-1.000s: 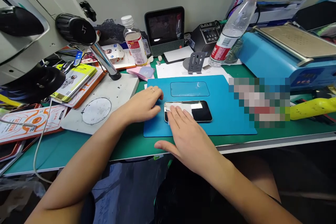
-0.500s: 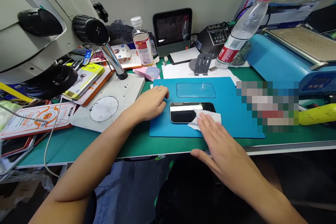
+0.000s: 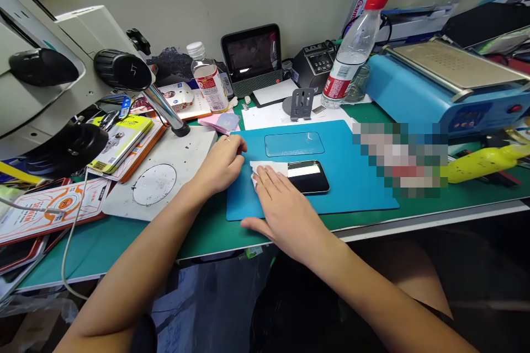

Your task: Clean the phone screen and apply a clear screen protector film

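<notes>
A smartphone lies face up on the blue mat, its glossy black screen reflecting a bright band. My right hand presses a white wipe flat onto the phone's left end, fingers stretched together over it and thumb held out toward the mat's front edge. The wipe and fingers hide that end of the phone. Resting at the mat's left edge, my left hand has its fingers curled in, with no object visible in them. Just behind the phone lies a clear, dark-edged screen protector.
A microscope with a white base stands left, beside stacked boxes. Behind the mat are a phone stand, a smart display and bottles. Right are a blue heating plate machine and a yellow bottle.
My right hand has slid the wipe from the phone's right end to its left end. My left hand stays by the mat's left edge. The camera view has shifted slightly.
</notes>
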Motion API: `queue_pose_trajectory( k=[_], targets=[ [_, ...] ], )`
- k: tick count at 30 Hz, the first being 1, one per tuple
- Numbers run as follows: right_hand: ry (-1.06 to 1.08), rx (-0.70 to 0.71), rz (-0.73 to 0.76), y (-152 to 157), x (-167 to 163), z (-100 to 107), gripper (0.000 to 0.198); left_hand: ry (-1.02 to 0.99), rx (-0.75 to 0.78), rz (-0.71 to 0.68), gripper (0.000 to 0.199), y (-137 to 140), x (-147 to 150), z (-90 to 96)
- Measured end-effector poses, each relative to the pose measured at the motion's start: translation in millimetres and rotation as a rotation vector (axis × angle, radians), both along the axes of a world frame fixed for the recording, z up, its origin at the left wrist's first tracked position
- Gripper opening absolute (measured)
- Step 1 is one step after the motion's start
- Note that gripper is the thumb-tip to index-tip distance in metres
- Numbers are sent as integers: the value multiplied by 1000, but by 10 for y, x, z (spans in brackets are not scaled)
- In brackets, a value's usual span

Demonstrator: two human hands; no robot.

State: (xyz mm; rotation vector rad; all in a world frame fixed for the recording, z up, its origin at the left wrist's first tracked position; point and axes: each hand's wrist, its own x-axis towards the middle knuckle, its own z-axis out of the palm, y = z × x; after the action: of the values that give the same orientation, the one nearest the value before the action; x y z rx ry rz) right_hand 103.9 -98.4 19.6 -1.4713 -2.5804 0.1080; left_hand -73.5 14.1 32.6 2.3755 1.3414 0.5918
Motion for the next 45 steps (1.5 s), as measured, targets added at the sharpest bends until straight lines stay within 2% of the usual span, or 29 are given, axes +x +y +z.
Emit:
queue_pose_trajectory(
  k=[3,6,12,17,24,35,39,45],
  targets=[
    [12,34,54,-110,257,-18,88,3,-7,0,14,7,11,-14],
    [10,46,-1,-77,364,1,85,-20,-31,9,13,15,17,-15],
    [34,10,-64,153,12,12,98,-79,-87,35,12,20,2,-2],
    [79,22,30,-2,-55,-57,89,2,-94,-76,10,-1,18,-18],
    [94,72,77,-353,284,-91,84,45,-82,-109,11,-16,26,-20],
    [-22,181,-60,-474,773,-48,78,79,-81,-136,13,-27,24,-17],
    [-42,163,-84,-409,760,-60,83,89,-84,-132,13,-26,31,-12],
    [-35,-11,-94,-53,666,-12,93,102,-92,-127,14,-26,36,-2]
  ],
)
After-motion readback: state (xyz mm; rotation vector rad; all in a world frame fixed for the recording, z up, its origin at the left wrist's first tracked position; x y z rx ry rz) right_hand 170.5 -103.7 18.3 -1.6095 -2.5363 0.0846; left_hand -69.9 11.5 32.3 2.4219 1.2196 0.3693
